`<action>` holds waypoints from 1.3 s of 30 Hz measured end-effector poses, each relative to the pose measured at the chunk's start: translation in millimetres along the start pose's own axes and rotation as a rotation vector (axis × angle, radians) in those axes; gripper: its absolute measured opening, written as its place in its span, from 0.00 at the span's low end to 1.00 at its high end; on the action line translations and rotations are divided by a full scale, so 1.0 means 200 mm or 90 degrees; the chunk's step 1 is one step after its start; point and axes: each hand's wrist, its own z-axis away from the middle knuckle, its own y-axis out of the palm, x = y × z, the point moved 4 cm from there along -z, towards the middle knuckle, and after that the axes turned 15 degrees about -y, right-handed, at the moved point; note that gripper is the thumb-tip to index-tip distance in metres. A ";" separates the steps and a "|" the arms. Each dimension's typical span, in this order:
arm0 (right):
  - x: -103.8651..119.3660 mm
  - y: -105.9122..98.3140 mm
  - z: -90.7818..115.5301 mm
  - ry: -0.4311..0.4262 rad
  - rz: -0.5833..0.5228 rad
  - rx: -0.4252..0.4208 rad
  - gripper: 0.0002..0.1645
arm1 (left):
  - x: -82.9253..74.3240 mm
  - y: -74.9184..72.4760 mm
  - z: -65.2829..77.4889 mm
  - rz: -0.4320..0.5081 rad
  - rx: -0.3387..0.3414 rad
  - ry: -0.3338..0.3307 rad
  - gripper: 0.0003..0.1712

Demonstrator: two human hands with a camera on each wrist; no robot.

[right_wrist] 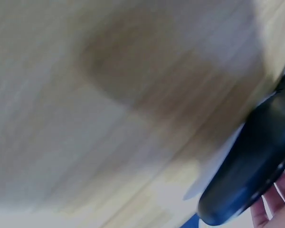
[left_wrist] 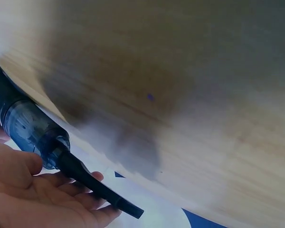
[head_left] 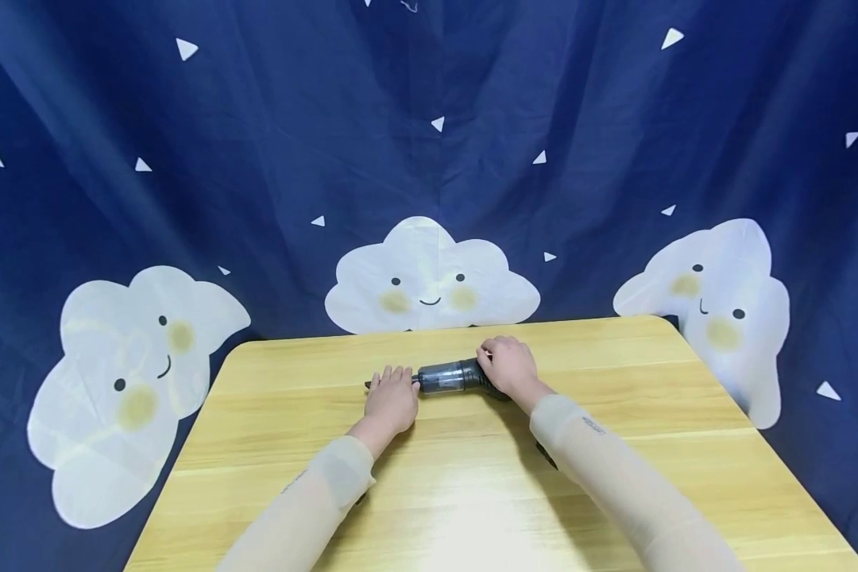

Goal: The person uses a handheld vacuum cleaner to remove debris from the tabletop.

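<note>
A black handheld vacuum cleaner (head_left: 441, 377) with a clear dust cup and a slim flat nozzle (left_wrist: 99, 186) lies across the far part of the table. My left hand (head_left: 393, 400) rests over the nozzle, its fingers extended and the thumb beside the cup's front end. At the opposite end, my right hand (head_left: 509, 365) holds the black handle (right_wrist: 256, 156), bent over it from above. The right wrist view catches only some of those fingers along the handle's edge; the grip itself is partly hidden.
The wood-grain table (head_left: 472, 477) has rounded far corners. Just behind its far edge hangs a dark blue curtain (head_left: 279, 159) printed with smiling white clouds and small triangles. Both forearms, in pale sleeves (head_left: 615, 469), reach across the table from the near side.
</note>
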 end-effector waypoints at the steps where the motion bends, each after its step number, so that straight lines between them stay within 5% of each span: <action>1: 0.01 -0.01 0.00 -0.005 0.000 -0.001 0.20 | 0.00 0.00 0.00 0.000 -0.001 0.001 0.31; 30: 0.14 -0.11 0.02 -0.066 -0.017 0.011 0.18 | 0.00 -0.08 -0.01 0.003 -0.059 0.038 0.28; 39: 0.13 -0.20 0.04 -0.058 -0.021 0.016 0.19 | 0.00 -0.12 0.01 0.039 -0.069 0.079 0.28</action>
